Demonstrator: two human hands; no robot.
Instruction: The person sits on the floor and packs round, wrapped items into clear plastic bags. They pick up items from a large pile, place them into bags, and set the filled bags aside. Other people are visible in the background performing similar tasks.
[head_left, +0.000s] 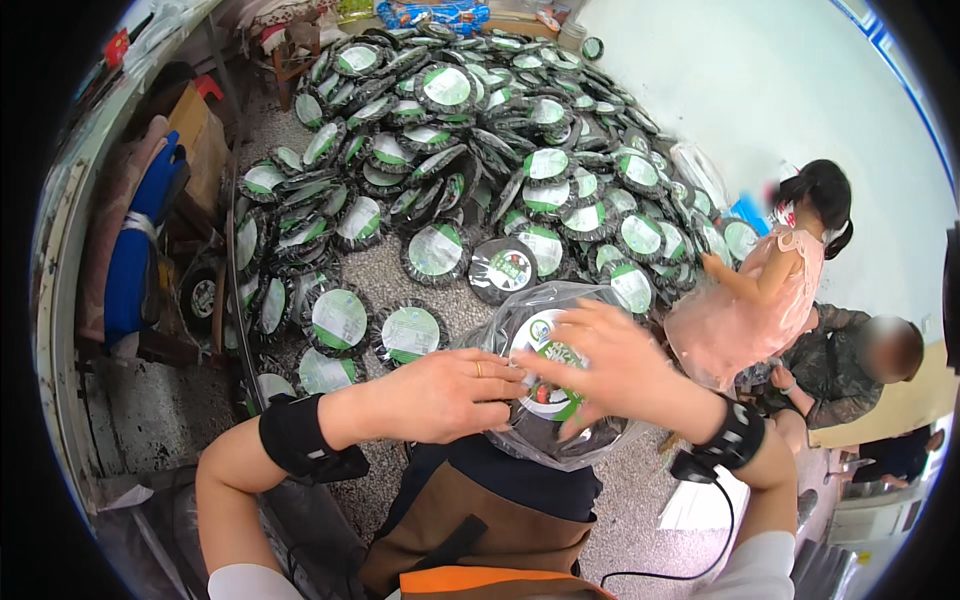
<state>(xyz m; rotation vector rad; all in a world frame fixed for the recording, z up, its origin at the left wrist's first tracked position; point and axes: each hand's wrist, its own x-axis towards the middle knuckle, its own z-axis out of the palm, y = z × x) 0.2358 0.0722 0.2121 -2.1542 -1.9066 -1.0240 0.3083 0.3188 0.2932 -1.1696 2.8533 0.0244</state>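
In front of my lap is a round, dark, flat item (529, 435) inside a loose clear plastic bag (559, 454). A round green and white label (549, 405) is on its upper face. My left hand (450, 394), with a ring on one finger, grips the package's left side, fingers together and thumb lower down. Over the label, my right hand (611, 371) is spread and motion-blurred, its fingers apart. Whether its fingertips touch the plastic cannot be told. Both wrists wear black straps; a cable runs from the right one.
A big heap of wrapped round packages (446, 86) covers the speckled floor (379, 262) ahead. At the right stand a person in a pink dress (772, 292) and a seated person in camouflage (832, 367). To the left, a metal-framed rack (232, 225) holds a blue folded item (139, 255).
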